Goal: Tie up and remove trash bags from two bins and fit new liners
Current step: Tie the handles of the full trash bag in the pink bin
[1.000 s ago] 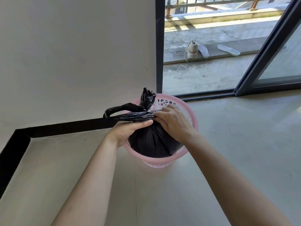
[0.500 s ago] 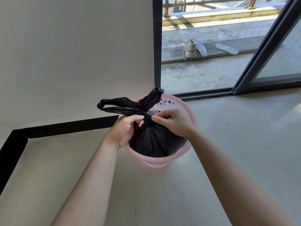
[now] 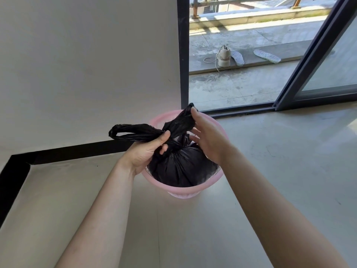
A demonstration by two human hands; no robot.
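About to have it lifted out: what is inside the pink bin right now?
A black trash bag fills the pink bin, its neck gathered; the left hand grips one tail, the right hand holds the other. The bag's contents and the bin's floor are covered.

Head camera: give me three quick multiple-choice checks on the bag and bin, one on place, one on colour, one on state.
1. Where is the black trash bag?
A) on the balcony
B) on the floor beside the bin
C) inside the bin

2. What colour is the bin?
A) blue
B) pink
C) grey

3. What is the left hand doing?
A) gripping the bag's gathered neck
B) lying flat on the floor
C) holding a shoe

Answers:
1 C, since the bag's bulging body sits within the bin's rim.
2 B, since the rim and lattice wall are pink.
3 A, since the thumb and fingers curl round the twisted plastic just above the bag's body.
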